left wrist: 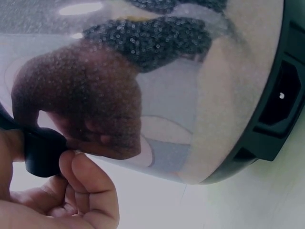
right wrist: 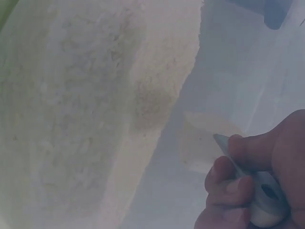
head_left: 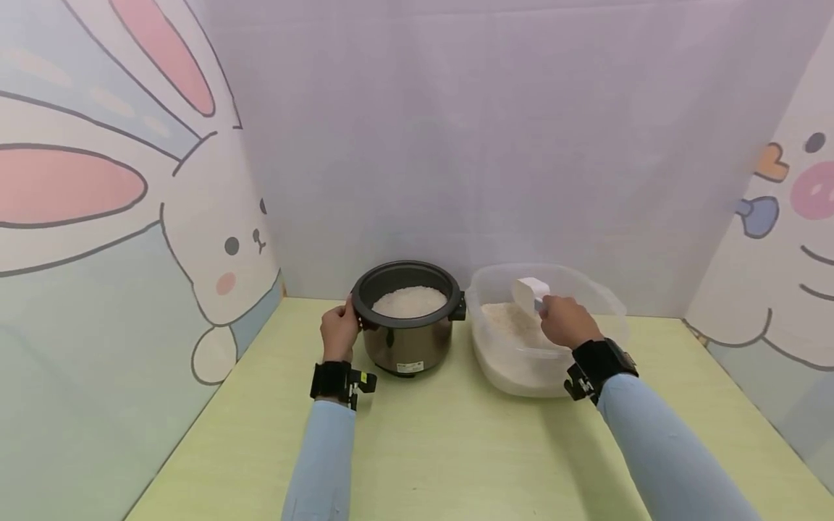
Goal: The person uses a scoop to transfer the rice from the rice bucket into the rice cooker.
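Note:
A dark, glossy rice cooker (head_left: 407, 351) stands upright and lidless, with white rice (head_left: 410, 302) inside. At its left side my left hand (head_left: 339, 331) holds the cooker; in the left wrist view, curled fingers (left wrist: 93, 183) and thumb close round its black side handle (left wrist: 44, 152). To the right stands a translucent plastic container (head_left: 521, 380) holding loose rice (head_left: 511, 322). My right hand (head_left: 568, 322) grips the handle of a white measuring scoop (head_left: 529, 291), its cup raised above the rice within the container's rim. Whether the cup holds rice I cannot tell.
Both vessels rest on a pale yellow-green tabletop (head_left: 449, 449), near a plain lilac cloth backdrop (head_left: 417, 145). Cartoon-printed panels (head_left: 215, 289) border the left and right sides. A second black handle (head_left: 459, 307) sticks out from the cooker toward the container.

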